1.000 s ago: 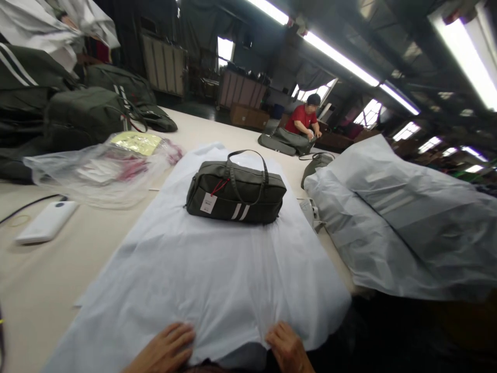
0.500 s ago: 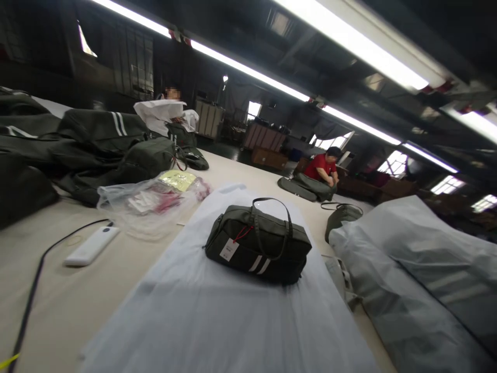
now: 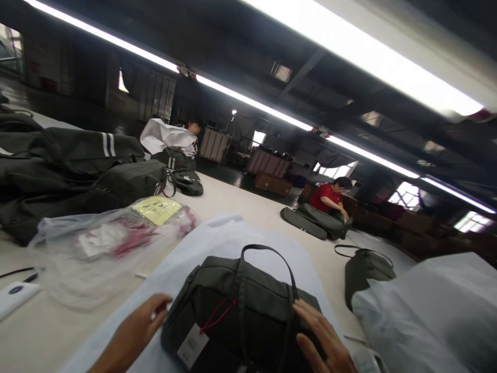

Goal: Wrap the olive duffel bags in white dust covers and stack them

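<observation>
A dark green duffel bag (image 3: 217, 290) stands upright on a pale plastic sheet (image 3: 229, 228), one handle loop raised. From a red cord on its front hangs a white tag (image 3: 193, 346). Just left of the bag is my left hand (image 3: 142, 324), thumb and fingers apart, holding nothing. At the bag's right end my right hand (image 3: 322, 339) has its fingers spread against the fabric, beside the handle's base. The lower front of the bag is cut off by the frame's bottom edge.
Dark bags (image 3: 70, 160) are heaped at left, near a clear plastic bag (image 3: 104, 243) bearing a yellow note (image 3: 157, 209). A white power bank (image 3: 17, 298) lies at lower left. Plastic-covered goods (image 3: 435, 305) fill the right. A person in red (image 3: 328, 197) handles bags beyond.
Both my hands have come into view around the duffel bag. The bag appears nearer and lower in the picture, and the view has shifted.
</observation>
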